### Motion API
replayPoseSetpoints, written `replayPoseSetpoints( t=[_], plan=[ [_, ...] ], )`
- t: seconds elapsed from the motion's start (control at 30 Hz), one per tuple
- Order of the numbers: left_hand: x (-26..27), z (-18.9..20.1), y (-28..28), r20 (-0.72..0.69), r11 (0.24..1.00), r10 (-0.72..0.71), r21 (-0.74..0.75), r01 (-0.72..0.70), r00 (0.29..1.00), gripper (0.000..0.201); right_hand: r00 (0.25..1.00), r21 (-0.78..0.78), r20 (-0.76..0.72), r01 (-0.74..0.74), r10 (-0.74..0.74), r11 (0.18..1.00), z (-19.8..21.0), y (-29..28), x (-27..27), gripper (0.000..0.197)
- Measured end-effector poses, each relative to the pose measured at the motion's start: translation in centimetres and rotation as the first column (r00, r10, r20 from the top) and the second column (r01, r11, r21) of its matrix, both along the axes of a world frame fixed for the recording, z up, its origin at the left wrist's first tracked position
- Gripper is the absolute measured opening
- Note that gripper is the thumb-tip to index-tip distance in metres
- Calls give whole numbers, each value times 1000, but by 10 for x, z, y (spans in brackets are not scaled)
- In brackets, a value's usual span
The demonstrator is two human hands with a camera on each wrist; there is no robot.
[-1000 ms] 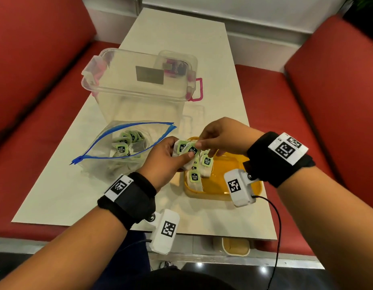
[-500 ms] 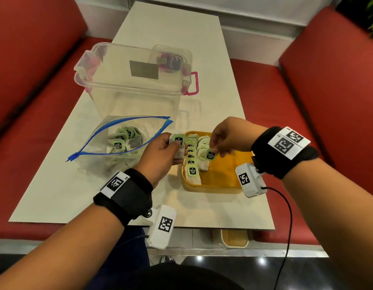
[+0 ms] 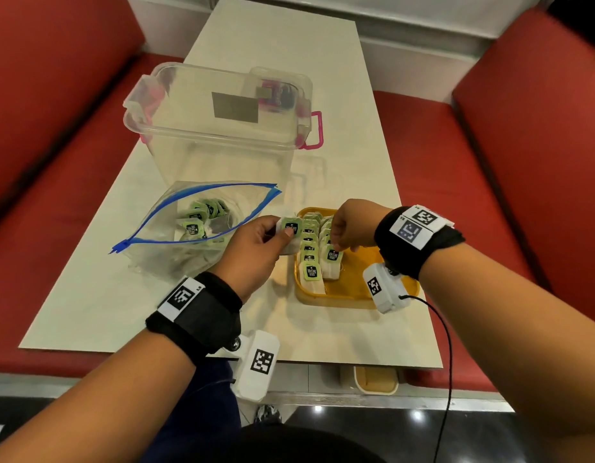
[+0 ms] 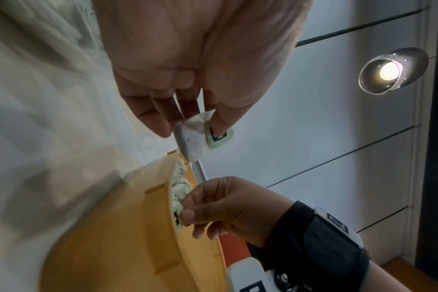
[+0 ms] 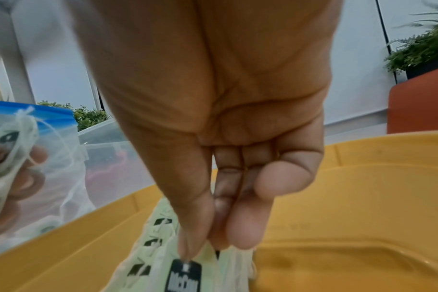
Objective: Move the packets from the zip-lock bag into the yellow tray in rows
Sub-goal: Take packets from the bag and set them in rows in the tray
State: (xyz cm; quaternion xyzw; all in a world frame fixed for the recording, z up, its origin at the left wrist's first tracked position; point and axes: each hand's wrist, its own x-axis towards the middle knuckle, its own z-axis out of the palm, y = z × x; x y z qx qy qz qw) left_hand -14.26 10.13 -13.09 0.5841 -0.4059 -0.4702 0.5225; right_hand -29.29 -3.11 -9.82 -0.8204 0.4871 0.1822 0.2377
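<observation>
The yellow tray (image 3: 349,295) sits on the table's near right part, with two rows of green-tagged tea packets (image 3: 309,248) along its left side. My right hand (image 3: 336,243) reaches down into the tray and pinches the front packet (image 3: 333,255) of the second row between thumb and fingers (image 5: 240,231). My left hand (image 3: 282,233) hovers just left of the tray and pinches another packet (image 3: 291,227), also seen as a white bag with a green tag (image 4: 200,136). The open zip-lock bag (image 3: 196,225) lies to the left with several packets inside.
A large clear plastic box (image 3: 222,118) with pink latches stands behind the bag and tray. Red bench seats (image 3: 489,162) flank the table on both sides. The right half of the tray floor (image 5: 350,207) is bare yellow.
My right hand took a packet from the left hand's bunch and carried it down into the tray's second row. The left hand stayed beside the tray with one packet.
</observation>
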Motion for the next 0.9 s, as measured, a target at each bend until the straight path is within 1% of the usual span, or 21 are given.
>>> replayPoseSetpoints(
  t=[0.1,0.17,0.23,0.27,0.33,0.4,0.47,0.53,0.57,0.6,0.67,0.73,0.8,0.9],
  plan=[
    [-1,1,1,-16,1000,-21,-3,21,1000,18,1000,-14,11,-4,4,1000,-1,-2,1,12],
    [-2,2,2,-29,1000,-30,-3,30,999,18,998,-32,61,11,-9,999,3,-3,-2,12],
    [-2,1,2,-19,999,-33,-12,33,999,16,978,-57,206,35,-23,998,14,0,-4,14],
    [-1,-1,1,-9,999,-32,-19,32,999,15,954,-48,297,47,-30,998,21,3,-4,17],
    [-1,-3,0,3,999,-25,-35,25,1000,14,893,29,448,40,-49,999,37,13,-2,20],
    [-3,-5,-1,-12,998,-20,-57,19,1000,12,867,55,499,-21,-9,998,48,22,1,18],
    [-6,-4,-2,-34,997,-19,-73,16,999,11,870,33,492,-58,34,998,51,27,2,14],
    [-9,-5,-2,-29,997,-19,-75,17,999,13,875,20,484,-49,33,999,50,28,-1,9],
    [-9,-6,-2,25,998,-10,-67,11,1000,18,874,16,485,-42,29,999,50,27,-4,8],
    [-8,-8,-2,120,999,3,-51,3,993,25,874,19,485,-31,18,999,49,26,-7,8],
    [-6,-14,-1,339,1000,17,-14,-13,941,37,891,27,455,-15,1,1000,47,23,-15,7],
    [-4,-20,-1,453,1000,3,25,-16,892,41,930,28,367,-26,14,999,44,21,-21,6],
    [-5,-24,0,495,997,-27,82,-16,869,41,963,54,269,-42,26,998,39,20,-25,6],
    [-6,-27,3,463,990,-70,138,6,884,36,985,100,169,-40,23,994,26,18,-27,8]
  ],
)
